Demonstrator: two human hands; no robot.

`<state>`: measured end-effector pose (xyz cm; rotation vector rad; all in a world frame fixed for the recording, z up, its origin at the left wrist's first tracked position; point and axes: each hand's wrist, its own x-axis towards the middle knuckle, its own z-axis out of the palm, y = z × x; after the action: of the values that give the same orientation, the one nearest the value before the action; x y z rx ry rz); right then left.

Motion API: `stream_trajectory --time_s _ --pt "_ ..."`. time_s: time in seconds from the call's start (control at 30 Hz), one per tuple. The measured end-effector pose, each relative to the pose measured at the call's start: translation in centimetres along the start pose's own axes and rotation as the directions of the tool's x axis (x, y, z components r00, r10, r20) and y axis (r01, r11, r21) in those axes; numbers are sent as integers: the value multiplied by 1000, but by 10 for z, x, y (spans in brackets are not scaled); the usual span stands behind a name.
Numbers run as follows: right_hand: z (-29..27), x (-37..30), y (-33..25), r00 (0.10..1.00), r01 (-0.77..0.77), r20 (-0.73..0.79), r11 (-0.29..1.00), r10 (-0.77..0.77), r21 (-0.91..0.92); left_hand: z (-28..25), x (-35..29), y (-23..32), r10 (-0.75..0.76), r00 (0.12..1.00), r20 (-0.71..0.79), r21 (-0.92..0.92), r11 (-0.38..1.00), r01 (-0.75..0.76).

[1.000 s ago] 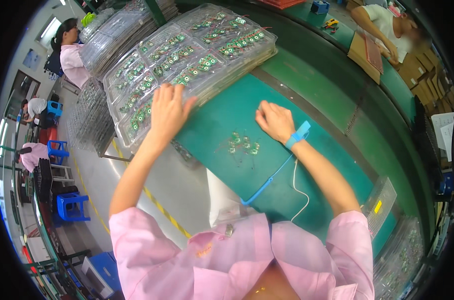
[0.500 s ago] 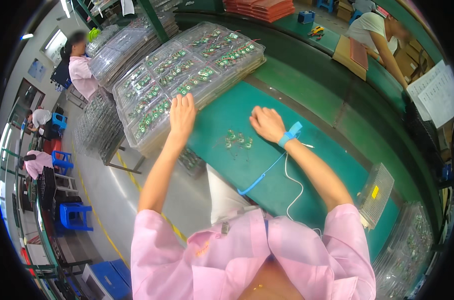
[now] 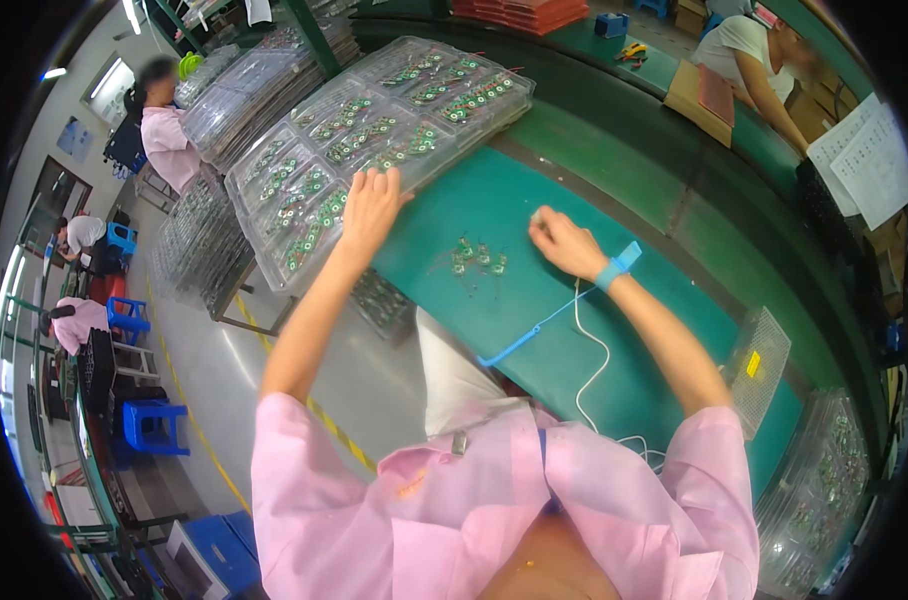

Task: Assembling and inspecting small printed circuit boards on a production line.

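The right hand (image 3: 570,246) has moved (blue wristband (image 3: 618,267) and all) farther from the loose circuit boards (image 3: 483,254).

Green bench top (image 3: 489,195), long, slanting across view. On it: loose cluster of small circuit boards (image 3: 499,266) with thin wires; white cable (image 3: 606,350) curving toward near edge; perforated metal box (image 3: 767,365), yellow label, at right end. 2nd green bench (image 3: 660,66) beyond: red stack (image 3: 519,12), blue box (image 3: 611,25), yellow-handled tool (image 3: 634,52), brown cardboard (image 3: 696,112).

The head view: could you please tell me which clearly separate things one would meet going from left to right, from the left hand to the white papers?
Left hand, loose green circuit boards, right hand, perforated metal box, white papers.
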<state>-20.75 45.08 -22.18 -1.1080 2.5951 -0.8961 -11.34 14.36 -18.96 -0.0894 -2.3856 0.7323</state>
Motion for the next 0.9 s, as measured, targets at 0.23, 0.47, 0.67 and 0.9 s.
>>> stream_trajectory --time_s 0.23,0.47,0.67,0.9 --pt "15 2 -3 998 -10 -66 991 1 -137 22 -2 -19 30 999 -9 -148 989 -31" --pt "25 3 -4 983 -10 -183 991 -14 -132 25 4 -30 73 996 -54 -212 974 -83" --pt "22 0 -7 983 18 -181 991 -42 -133 24 0 -28 67 998 -19 -221 973 -70" --pt "19 -2 -10 996 -7 -95 992 -5 -128 26 -8 -16 -40 998 49 -160 986 47"
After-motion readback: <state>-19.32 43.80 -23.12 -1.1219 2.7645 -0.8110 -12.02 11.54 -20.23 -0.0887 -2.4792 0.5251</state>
